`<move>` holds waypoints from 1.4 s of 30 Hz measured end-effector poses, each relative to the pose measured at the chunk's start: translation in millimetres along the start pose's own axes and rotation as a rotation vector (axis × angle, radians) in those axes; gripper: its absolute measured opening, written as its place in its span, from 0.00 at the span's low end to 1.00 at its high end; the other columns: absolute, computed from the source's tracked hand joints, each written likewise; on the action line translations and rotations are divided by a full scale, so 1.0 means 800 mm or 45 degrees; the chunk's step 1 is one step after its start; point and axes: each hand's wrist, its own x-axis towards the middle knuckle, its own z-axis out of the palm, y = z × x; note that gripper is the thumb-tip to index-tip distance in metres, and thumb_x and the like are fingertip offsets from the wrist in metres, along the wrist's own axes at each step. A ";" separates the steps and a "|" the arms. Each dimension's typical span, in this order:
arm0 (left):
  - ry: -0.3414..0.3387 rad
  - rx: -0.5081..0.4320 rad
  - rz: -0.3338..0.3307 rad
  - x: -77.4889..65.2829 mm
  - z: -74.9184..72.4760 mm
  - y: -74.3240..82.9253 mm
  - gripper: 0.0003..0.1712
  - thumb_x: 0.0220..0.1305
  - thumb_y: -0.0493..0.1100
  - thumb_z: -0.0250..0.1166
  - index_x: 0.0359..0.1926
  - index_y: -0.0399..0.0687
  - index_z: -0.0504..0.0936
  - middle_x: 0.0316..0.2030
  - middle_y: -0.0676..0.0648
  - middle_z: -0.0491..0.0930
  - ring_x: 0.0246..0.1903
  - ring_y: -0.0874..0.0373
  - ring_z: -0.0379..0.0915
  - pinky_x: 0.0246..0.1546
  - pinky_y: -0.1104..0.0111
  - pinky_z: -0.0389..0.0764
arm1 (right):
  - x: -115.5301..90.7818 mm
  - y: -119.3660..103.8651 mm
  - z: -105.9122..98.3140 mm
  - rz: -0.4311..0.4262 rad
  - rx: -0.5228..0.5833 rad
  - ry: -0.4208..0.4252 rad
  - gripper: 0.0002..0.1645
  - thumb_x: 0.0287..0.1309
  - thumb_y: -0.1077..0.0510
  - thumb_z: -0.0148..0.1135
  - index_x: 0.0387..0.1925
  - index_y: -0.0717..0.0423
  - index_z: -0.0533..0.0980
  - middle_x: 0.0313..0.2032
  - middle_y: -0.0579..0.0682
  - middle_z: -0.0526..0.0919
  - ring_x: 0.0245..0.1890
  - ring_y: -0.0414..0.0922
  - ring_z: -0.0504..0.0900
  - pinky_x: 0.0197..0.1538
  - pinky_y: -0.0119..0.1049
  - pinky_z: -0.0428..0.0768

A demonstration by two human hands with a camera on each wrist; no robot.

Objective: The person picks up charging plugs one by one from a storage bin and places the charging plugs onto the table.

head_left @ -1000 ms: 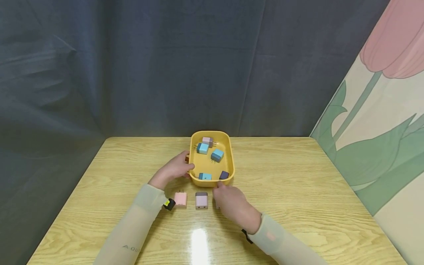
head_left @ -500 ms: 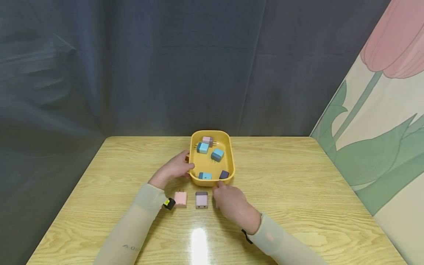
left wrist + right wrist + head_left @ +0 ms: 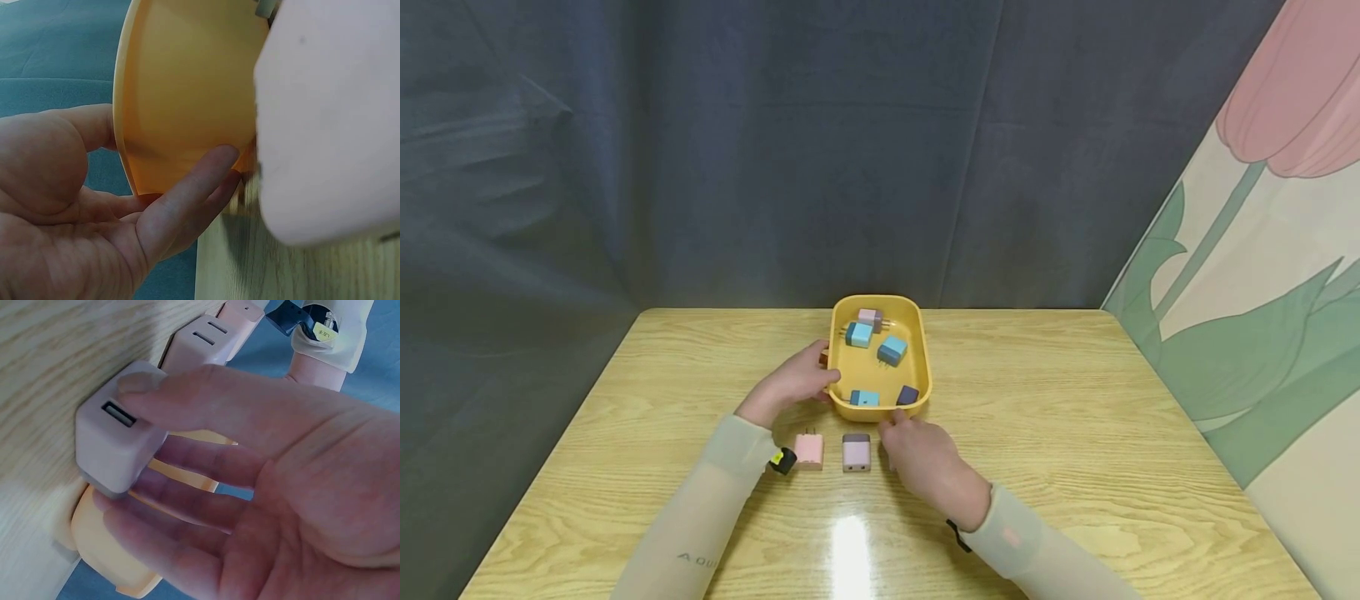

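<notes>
My left hand (image 3: pixel 793 382) grips the left side of a yellow plastic bin (image 3: pixel 856 372), its thumb over the rim in the head view. Just in front of the bin, my right hand (image 3: pixel 928 467) covers a pale pink wall charger. The right wrist view shows that charger (image 3: pixel 103 440) on the table, its USB port facing up towards the thumb and the fingers curled round its far side. Beside it on the table stand a lilac charger (image 3: pixel 856 454) with a darker end and a pink charger (image 3: pixel 808 452) with its prongs towards the bin.
Inside the bin lie several chargers, among them a blue one (image 3: pixel 892 351), a dark one (image 3: pixel 907 396) and a pink-and-purple one (image 3: pixel 868 317). A dark curtain (image 3: pixel 805 167) hangs behind the wooden table (image 3: pixel 1045 400). At right is a wall with painted tulips (image 3: pixel 1262 333).
The right hand's fingers have shifted very slightly to the left at the charger. My left hand and the bin stay in place.
</notes>
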 end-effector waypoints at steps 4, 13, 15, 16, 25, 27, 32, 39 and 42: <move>-0.001 0.000 0.002 0.001 0.000 0.000 0.40 0.77 0.40 0.59 0.84 0.40 0.57 0.74 0.33 0.71 0.59 0.45 0.81 0.51 0.59 0.92 | -0.001 0.001 -0.001 0.010 0.015 -0.021 0.12 0.68 0.60 0.73 0.50 0.56 0.83 0.45 0.55 0.84 0.29 0.45 0.81 0.28 0.38 0.85; 0.000 0.016 -0.003 0.000 -0.001 0.001 0.40 0.77 0.41 0.59 0.84 0.39 0.57 0.75 0.33 0.71 0.59 0.45 0.81 0.53 0.58 0.92 | -0.008 0.005 -0.012 -0.040 0.090 0.080 0.13 0.64 0.59 0.76 0.46 0.59 0.82 0.41 0.56 0.85 0.28 0.45 0.81 0.28 0.39 0.84; 0.001 0.014 -0.007 0.000 -0.001 0.001 0.40 0.77 0.41 0.59 0.84 0.39 0.57 0.75 0.33 0.71 0.60 0.45 0.81 0.54 0.57 0.91 | -0.010 0.007 -0.014 -0.066 0.085 0.128 0.14 0.63 0.57 0.77 0.44 0.59 0.82 0.38 0.54 0.84 0.27 0.44 0.80 0.27 0.38 0.83; 0.001 0.016 -0.008 -0.001 -0.001 0.001 0.40 0.77 0.41 0.59 0.84 0.39 0.57 0.76 0.33 0.71 0.61 0.45 0.81 0.55 0.57 0.91 | -0.010 0.007 -0.015 -0.080 0.082 0.153 0.15 0.63 0.56 0.78 0.44 0.59 0.82 0.37 0.54 0.83 0.27 0.44 0.79 0.26 0.38 0.83; 0.001 0.012 0.000 -0.001 -0.001 -0.002 0.39 0.77 0.41 0.59 0.84 0.40 0.58 0.75 0.34 0.72 0.59 0.47 0.81 0.56 0.56 0.90 | -0.006 0.013 -0.024 -0.156 0.093 0.341 0.13 0.63 0.53 0.77 0.41 0.57 0.83 0.32 0.48 0.81 0.27 0.41 0.76 0.24 0.33 0.78; 0.000 0.007 -0.001 0.000 -0.001 -0.002 0.39 0.78 0.41 0.59 0.83 0.40 0.58 0.75 0.34 0.72 0.59 0.47 0.81 0.57 0.56 0.90 | -0.005 0.014 -0.027 -0.162 0.099 0.368 0.12 0.63 0.54 0.76 0.40 0.57 0.83 0.32 0.49 0.81 0.27 0.41 0.75 0.24 0.33 0.78; -0.006 -0.001 0.000 0.001 0.000 -0.003 0.38 0.78 0.41 0.59 0.84 0.40 0.58 0.75 0.34 0.72 0.60 0.46 0.81 0.57 0.55 0.91 | -0.004 0.017 -0.031 -0.151 0.130 0.374 0.13 0.65 0.55 0.75 0.43 0.60 0.84 0.33 0.50 0.83 0.29 0.41 0.77 0.27 0.34 0.81; -0.012 -0.011 0.017 0.000 0.000 -0.002 0.38 0.78 0.40 0.59 0.83 0.39 0.58 0.74 0.33 0.72 0.59 0.45 0.81 0.55 0.55 0.91 | 0.001 0.022 -0.034 -0.116 0.168 0.346 0.14 0.66 0.55 0.73 0.46 0.61 0.84 0.34 0.51 0.83 0.30 0.42 0.77 0.29 0.37 0.84; -0.015 -0.007 0.013 0.000 0.001 -0.001 0.38 0.78 0.40 0.59 0.83 0.39 0.58 0.74 0.32 0.72 0.59 0.45 0.81 0.55 0.56 0.92 | 0.005 0.027 -0.039 -0.089 0.203 0.322 0.14 0.67 0.55 0.72 0.46 0.61 0.83 0.34 0.51 0.82 0.29 0.43 0.76 0.28 0.38 0.83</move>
